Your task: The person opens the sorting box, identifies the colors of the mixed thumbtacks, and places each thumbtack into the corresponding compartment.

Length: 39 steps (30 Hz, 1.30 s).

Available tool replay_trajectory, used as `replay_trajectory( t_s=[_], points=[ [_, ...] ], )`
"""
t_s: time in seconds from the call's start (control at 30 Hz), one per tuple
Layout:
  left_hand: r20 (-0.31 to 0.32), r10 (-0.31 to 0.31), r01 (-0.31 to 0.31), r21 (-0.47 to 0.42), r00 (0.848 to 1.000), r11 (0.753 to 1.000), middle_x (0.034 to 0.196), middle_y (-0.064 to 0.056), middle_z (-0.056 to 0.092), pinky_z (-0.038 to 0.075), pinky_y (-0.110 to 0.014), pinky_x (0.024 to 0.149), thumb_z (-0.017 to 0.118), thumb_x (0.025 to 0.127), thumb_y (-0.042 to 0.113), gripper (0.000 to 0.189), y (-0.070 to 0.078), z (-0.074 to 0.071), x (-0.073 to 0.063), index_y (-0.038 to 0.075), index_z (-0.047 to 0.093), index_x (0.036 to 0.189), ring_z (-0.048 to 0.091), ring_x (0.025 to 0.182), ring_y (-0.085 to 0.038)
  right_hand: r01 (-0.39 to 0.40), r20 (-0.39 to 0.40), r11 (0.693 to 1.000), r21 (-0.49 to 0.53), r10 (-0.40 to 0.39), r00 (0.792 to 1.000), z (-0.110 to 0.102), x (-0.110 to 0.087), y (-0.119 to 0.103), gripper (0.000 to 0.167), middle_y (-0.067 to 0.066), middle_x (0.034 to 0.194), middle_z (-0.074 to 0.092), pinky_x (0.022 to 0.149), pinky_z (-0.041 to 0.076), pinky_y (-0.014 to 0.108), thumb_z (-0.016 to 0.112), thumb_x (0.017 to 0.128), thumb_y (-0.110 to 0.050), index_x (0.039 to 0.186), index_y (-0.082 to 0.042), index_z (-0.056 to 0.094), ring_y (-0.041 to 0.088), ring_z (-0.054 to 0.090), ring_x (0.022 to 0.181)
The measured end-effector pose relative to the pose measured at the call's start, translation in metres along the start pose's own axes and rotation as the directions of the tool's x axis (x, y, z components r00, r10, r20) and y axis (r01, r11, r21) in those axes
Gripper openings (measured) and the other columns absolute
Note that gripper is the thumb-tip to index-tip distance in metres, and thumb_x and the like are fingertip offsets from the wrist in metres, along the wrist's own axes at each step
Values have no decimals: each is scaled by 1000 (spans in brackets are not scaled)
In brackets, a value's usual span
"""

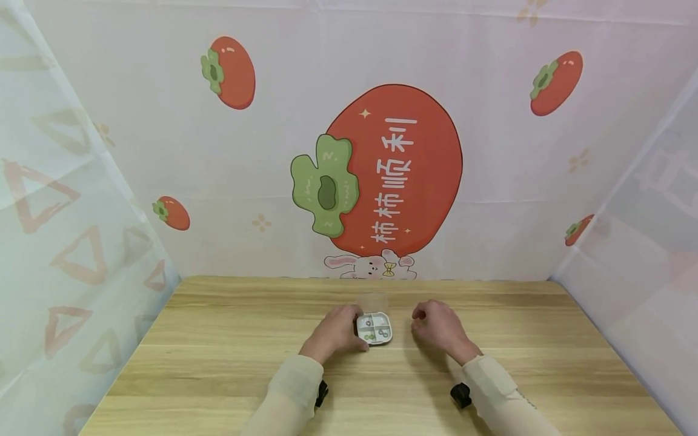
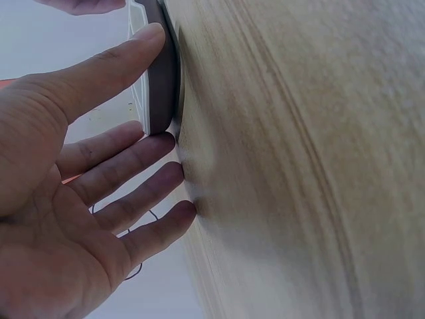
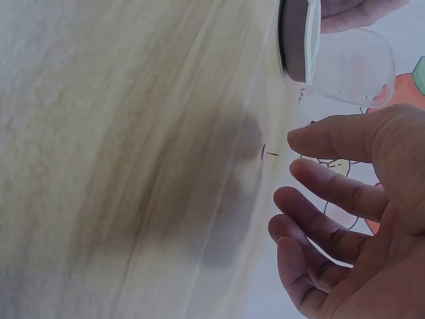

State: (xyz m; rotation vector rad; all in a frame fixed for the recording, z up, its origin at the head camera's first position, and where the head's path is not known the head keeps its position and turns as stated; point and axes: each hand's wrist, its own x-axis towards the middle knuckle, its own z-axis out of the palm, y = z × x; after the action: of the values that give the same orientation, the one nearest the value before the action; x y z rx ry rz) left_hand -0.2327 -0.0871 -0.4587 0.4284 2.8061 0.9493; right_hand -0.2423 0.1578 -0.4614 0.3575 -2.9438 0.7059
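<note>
A small white box (image 1: 374, 329) with four compartments sits on the table, its clear lid (image 1: 373, 301) folded back on the far side. Small ring-like pieces, some green, lie in several compartments. My left hand (image 1: 337, 330) grips the box from its left side, thumb at the near edge and fingers at the far edge. In the left wrist view the thumb rests against the dark outer side (image 2: 163, 93). My right hand (image 1: 438, 327) hovers to the right of the box, fingers loosely bent around nothing. Close to its fingertips in the right wrist view is a tiny reddish piece (image 3: 264, 153) with a thin stem.
The wooden table (image 1: 218, 363) runs back to a white cloth backdrop (image 1: 491, 242) printed with persimmons and a rabbit. Pale cloth walls (image 1: 82, 212) stand at both sides. Each wrist carries a small black device (image 1: 460, 395).
</note>
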Motion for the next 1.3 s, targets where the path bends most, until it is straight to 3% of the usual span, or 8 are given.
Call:
replay_trajectory(
  t_s=[0.53,1.3],
  points=[
    [-2,-9,9,-3,1000,1000,107,-8,66,51,-44,90,96,68,17,61,-2,2,2,-1,66,118,57,92,-21,-27,45,999,-25,29,999,9,6,5,8,-2,73,56,64,44,35,79,82,-8,80,-10,71,19,50,70],
    [-7,-14,14,1,1000,1000,109,-10,67,50,-46,92,96,69,18,61,0,1,1,-1,66,119,58,93,-23,-36,53,999,-22,37,998,7,7,1,15,-2,70,57,62,45,34,76,85,-6,75,-13,68,17,51,67]
  ],
)
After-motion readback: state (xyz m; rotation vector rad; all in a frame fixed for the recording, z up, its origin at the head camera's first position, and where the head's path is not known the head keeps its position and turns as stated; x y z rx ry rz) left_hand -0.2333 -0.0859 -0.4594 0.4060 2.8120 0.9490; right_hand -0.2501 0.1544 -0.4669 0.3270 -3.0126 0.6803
